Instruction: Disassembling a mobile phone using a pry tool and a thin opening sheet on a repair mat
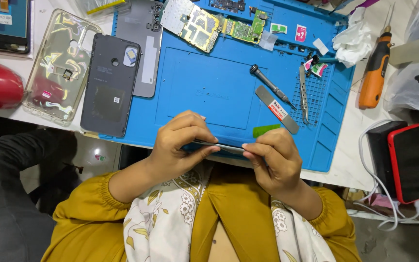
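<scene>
Both hands meet at the near edge of the blue silicone work mat [204, 92], holding a thin, flat phone body [219, 145] edge-on between them. The left hand [180, 145] curls over one end, fingers pressed along the top edge and thumb beneath. The right hand [273, 157] pinches the other end between thumb and forefinger. The piece looks dark and slim, with a pale metallic rim; little more of it can be told from this angle.

The mat is smooth and rubbery, with a raised rectangular field in the middle and small moulded compartments along its far and right sides. The far compartments hold small white, green and red packets [289, 30]; what else lies in them is too small to tell. On the mat lie two bare circuit boards [195, 23] — one with silver shielding, one green — a dark precision screwdriver [270, 86], a flat steel pry tool [276, 109] with a red-and-white label, slim metal tweezers [303, 92] and a green plastic pick [266, 130] just beside the right hand.

At the mat's left edge rest a matte dark-grey phone back cover [110, 85] and a lighter grey one [144, 46]. A clear, glossy soft case [59, 68] lies beyond them on the white table [350, 155]. To the right stand an orange powered screwdriver [374, 73], crumpled white tissue [355, 41] and a red-edged phone [410, 162] with white cables.
</scene>
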